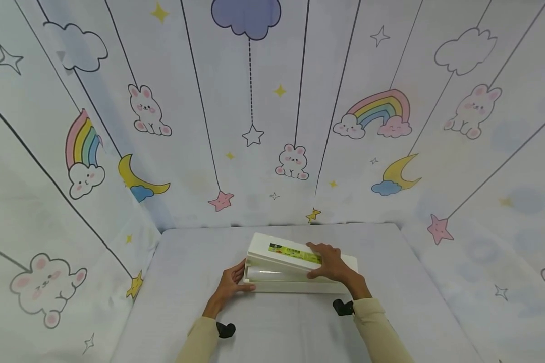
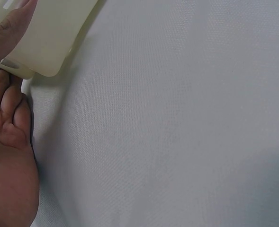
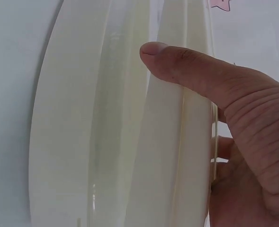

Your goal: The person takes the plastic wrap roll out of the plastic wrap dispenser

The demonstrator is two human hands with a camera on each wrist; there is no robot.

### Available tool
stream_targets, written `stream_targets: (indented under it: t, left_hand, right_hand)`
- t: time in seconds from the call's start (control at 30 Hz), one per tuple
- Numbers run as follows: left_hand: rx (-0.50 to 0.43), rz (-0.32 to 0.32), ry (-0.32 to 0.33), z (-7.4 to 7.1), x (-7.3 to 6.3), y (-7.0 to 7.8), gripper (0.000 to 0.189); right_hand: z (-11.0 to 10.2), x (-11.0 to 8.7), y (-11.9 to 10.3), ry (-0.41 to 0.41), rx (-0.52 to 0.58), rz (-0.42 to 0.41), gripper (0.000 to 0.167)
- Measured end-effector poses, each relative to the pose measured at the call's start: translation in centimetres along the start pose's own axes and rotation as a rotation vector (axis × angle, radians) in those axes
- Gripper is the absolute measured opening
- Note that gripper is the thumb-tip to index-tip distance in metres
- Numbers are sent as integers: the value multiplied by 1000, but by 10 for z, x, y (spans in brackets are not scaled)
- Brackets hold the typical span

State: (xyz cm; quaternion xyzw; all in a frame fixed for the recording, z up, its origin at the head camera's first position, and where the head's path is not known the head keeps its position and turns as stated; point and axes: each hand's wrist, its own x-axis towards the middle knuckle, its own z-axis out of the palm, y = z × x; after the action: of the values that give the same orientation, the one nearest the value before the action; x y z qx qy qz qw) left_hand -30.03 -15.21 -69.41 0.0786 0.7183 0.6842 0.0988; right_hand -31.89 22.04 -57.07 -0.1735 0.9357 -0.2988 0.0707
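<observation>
A long white plastic-wrap dispenser box (image 1: 295,288) lies lengthwise on the table, its lid (image 1: 260,245) tilted up at the left. Through the gap shows a pale, shiny roll (image 1: 268,274) inside. My left hand (image 1: 228,283) grips the box's left end, thumb along the front and fingers at the far side. The lid, which bears a green and yellow label (image 1: 295,252), is held by my right hand (image 1: 333,264) toward its right part. In the right wrist view the thumb (image 3: 177,61) lies over the lid's near edge, with the other fingers partly hidden behind it.
A white cloth covers the table (image 1: 290,327). Behind it and at both sides hang white sheets (image 1: 186,151) printed with rabbits, stars, moons and rainbows. Each wrist wears a black band piece (image 1: 226,330) below the hand.
</observation>
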Motion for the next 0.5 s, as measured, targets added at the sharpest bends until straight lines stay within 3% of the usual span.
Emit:
stream_targets:
  t: [0.23, 0.5]
  left_hand:
    - [-32, -11, -1, 0, -1, 3, 104]
    - [-31, -14, 2, 1, -2, 3, 103]
  right_hand:
    - [0, -3, 1, 19, -8, 17, 98]
    - [4, -6, 7, 46, 27, -25, 96]
